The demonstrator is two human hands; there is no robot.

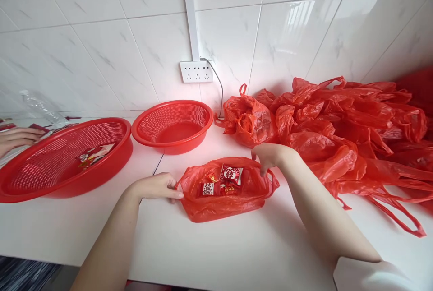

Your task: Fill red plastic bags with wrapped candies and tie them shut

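A red plastic bag [219, 210] lies on the white table with its mouth spread wide. Inside it are several small red packets, among them a red-and-white packet [231, 173] and another packet [207, 189] with a white printed label. My left hand [160, 186] pinches the bag's left edge between thumb and fingers. At the far right corner of the bag, my right hand [272, 155] is bent down over the rim and closed on the plastic, its fingertips partly hidden.
Two red mesh baskets, a large basket [118, 158] holding a packet [98, 154] and a smaller basket [174, 146], stand left. Red bags [324, 128] are heaped right. Another person's hand [20, 137] and a clear bottle [42, 108] are far left. A socket strip [196, 72] is on the tiled wall.
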